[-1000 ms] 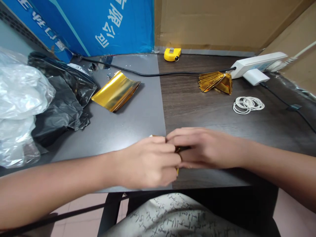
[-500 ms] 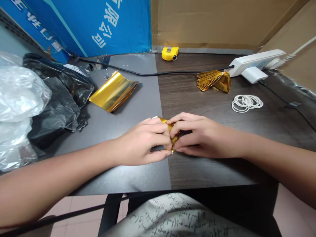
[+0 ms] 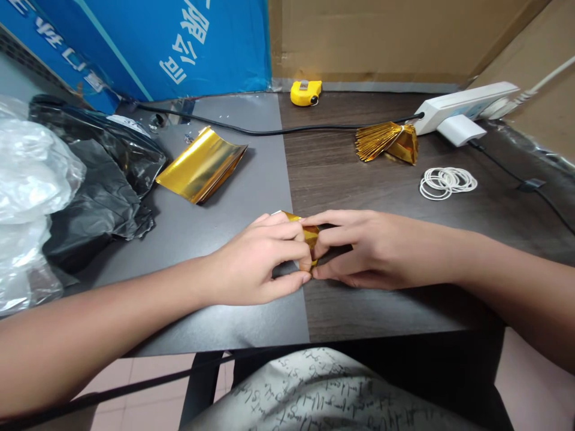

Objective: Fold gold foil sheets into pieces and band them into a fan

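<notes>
My left hand and my right hand meet at the middle of the table, fingertips pinched together on a small folded piece of gold foil. Most of the foil is hidden between the fingers; only a creased gold edge shows. A stack of flat gold foil sheets lies curled on the grey mat to the left. A pleated gold foil fan rests on the dark wood table at the back right.
White rubber bands lie right of centre. A white power strip and black cable run along the back. A yellow tape measure sits by the cardboard wall. Black and clear plastic bags fill the left side.
Both hands moved away from the table's front edge towards the middle with the foil piece, and the fingers shifted from covering it to pinching its folded edge.
</notes>
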Demonstrator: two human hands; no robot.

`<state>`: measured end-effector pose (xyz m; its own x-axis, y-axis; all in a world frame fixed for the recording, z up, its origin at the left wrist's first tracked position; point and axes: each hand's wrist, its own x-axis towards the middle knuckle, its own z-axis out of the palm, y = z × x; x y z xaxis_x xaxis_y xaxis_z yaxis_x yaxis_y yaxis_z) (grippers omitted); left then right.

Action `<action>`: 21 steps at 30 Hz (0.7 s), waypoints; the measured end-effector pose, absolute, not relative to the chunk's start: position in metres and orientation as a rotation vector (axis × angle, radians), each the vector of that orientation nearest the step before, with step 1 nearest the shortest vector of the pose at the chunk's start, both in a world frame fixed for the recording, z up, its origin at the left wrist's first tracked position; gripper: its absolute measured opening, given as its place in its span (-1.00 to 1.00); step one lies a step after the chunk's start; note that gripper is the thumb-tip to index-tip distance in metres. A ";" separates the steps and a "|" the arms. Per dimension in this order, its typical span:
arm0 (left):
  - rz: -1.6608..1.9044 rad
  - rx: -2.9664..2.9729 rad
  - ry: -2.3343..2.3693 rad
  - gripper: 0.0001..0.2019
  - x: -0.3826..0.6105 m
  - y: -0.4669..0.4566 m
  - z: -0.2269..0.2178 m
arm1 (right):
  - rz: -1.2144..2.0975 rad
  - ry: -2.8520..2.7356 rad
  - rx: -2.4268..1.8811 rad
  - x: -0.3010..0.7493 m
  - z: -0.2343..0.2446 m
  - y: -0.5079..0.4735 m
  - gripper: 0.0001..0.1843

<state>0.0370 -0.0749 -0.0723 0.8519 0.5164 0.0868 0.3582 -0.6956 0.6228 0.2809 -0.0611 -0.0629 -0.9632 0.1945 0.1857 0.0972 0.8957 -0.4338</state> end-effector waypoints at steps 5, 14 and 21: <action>0.399 2.396 0.681 -0.89 0.039 -0.078 -0.074 | 0.661 -2.864 -0.202 0.282 -0.063 -0.061 -0.74; 0.400 2.362 0.774 -0.94 0.044 -0.083 -0.072 | 0.690 -2.859 -0.229 0.282 -0.062 -0.062 -0.75; 0.399 2.312 0.806 -0.95 0.045 -0.084 -0.074 | 0.696 -2.882 -0.211 0.283 -0.062 -0.061 -0.70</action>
